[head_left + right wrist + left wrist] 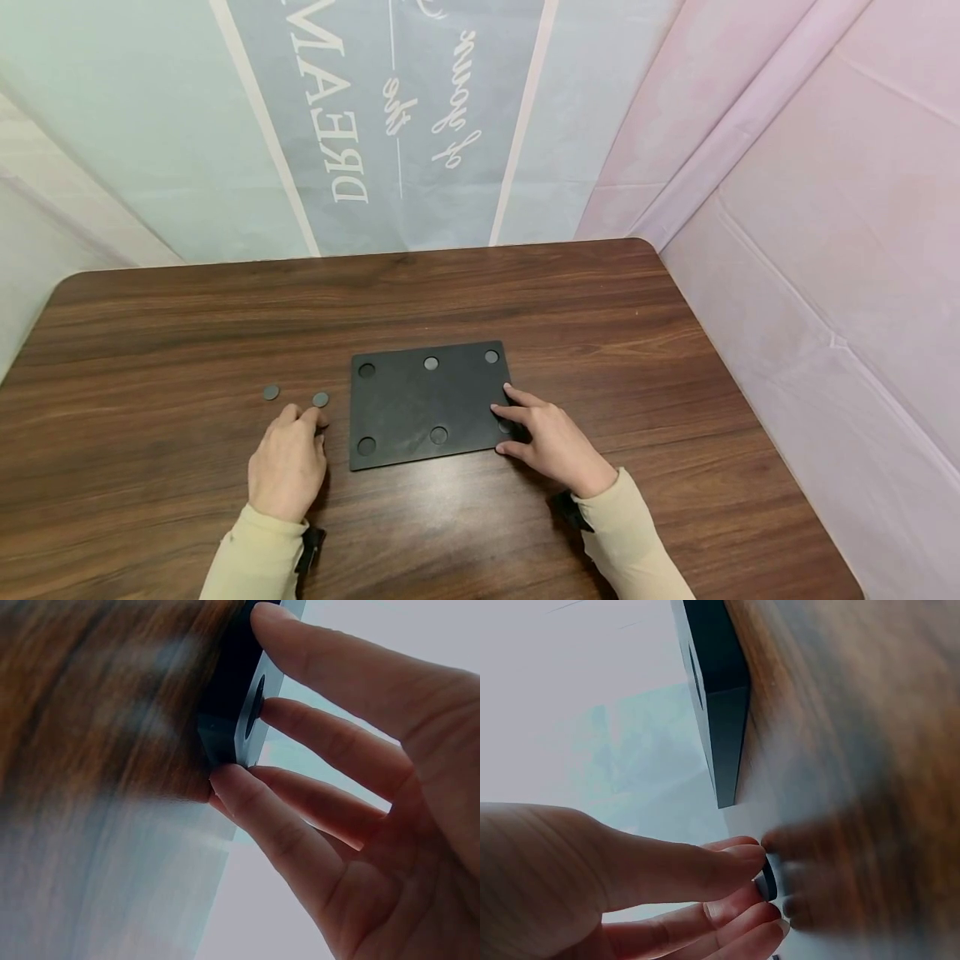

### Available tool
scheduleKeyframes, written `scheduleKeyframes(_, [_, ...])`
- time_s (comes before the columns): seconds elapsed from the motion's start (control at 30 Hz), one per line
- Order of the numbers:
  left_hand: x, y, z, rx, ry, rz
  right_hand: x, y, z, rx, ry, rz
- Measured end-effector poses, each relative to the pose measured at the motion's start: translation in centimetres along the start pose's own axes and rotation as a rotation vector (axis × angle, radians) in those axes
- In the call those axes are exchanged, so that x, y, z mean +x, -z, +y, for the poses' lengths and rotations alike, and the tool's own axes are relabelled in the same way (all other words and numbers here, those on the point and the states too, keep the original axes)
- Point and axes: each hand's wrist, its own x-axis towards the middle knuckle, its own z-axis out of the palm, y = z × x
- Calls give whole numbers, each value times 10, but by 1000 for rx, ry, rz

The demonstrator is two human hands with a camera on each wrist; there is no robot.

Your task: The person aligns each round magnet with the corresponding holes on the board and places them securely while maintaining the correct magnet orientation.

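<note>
In the head view a flat black plate (429,400) with several round recesses lies on the table. Grey discs fill its far middle (431,363) and far right recesses; both left recesses look dark. My left hand (288,467), left of the plate, pinches a small dark disc (769,880) between thumb and fingertips, low over the tabletop. Two loose grey discs, one farther left (271,392) and one nearer the plate (321,399), lie beyond that hand. With fairly straight, spread fingers, my right hand (558,442) touches the plate's near right corner, partly covering the recess there.
The brown wooden table (570,308) reaches around the plate on all sides. Behind it hangs a pale printed cloth (405,125) with mirrored lettering, and a pinkish cloth wall (825,250) stands along the right edge.
</note>
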Motion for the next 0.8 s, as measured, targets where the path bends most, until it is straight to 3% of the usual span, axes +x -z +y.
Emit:
scheduleKeyframes(0.3, [5,-1,1,-10,-9,-9,0,0,0,-8,7,2])
scheduleKeyframes(0.63, [12,-7,2,-77,-101,65,1,1,0,-2,2,-9])
scheduleKeyframes(0.8, [16,-7,4,-81,-125,61,1,1,0,4,2,-13])
